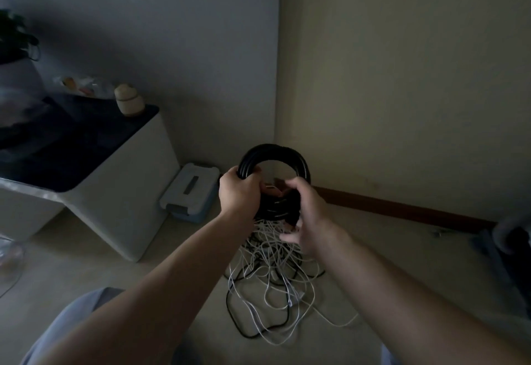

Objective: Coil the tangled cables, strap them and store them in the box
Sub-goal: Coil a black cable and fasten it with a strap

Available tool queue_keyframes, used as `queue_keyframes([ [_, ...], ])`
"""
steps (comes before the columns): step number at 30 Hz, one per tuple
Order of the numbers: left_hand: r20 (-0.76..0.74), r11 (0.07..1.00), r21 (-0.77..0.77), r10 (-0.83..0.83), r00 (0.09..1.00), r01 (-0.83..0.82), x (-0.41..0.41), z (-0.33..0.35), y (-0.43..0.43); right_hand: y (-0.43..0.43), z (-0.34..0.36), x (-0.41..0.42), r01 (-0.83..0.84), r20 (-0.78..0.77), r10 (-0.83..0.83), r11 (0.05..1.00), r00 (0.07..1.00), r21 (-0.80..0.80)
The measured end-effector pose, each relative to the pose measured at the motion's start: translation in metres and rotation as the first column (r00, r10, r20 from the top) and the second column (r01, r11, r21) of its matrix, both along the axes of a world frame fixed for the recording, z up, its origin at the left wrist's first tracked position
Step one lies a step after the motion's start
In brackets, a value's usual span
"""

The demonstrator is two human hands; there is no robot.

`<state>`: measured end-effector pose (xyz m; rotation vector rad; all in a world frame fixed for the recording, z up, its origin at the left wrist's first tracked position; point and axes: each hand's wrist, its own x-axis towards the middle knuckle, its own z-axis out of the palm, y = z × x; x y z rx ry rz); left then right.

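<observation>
A thick coil of black cable (290, 155) is held up in front of me above the floor. My left hand (238, 194) grips the coil's left side with fingers wrapped round the loops. My right hand (306, 212) is curled against the coil's lower right; what its fingers hold is hard to make out in the dim light. Below the hands a tangle of white and black cables (273, 281) lies spread on the floor. A pale plastic storage box (191, 189) with its lid on and grey latches sits on the floor to the left of the coil.
A white cabinet (135, 192) with a dark top stands left, a small jar (129, 100) on it. Two walls meet in a corner behind the coil, with a brown skirting board (402, 206). Dark objects (511, 247) lie far right. My knees show at the bottom.
</observation>
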<state>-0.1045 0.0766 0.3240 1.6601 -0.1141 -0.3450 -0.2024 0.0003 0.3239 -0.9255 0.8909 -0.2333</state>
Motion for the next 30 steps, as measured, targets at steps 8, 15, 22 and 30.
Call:
queue_keyframes([
  [8,-0.159,0.989,-0.078,0.113,0.981,-0.126,-0.010,-0.004,0.005,0.010,0.013,0.017,0.204,-0.022,-0.208,0.971,0.978,-0.121],
  [15,-0.192,0.997,0.069,0.030,0.981,-0.017,-0.003,-0.012,0.032,0.027,0.012,0.041,0.246,-0.035,-0.281,0.886,0.959,-0.392],
  [22,-0.281,0.913,0.287,-0.209,0.937,0.290,0.032,-0.026,0.079,0.026,-0.025,0.090,-0.004,-0.219,-0.163,0.794,0.962,-0.608],
  [30,-0.313,0.878,0.470,0.076,0.947,0.085,0.073,-0.156,0.137,0.044,-0.117,0.121,-0.183,-0.361,-0.033,0.817,0.932,-0.547],
])
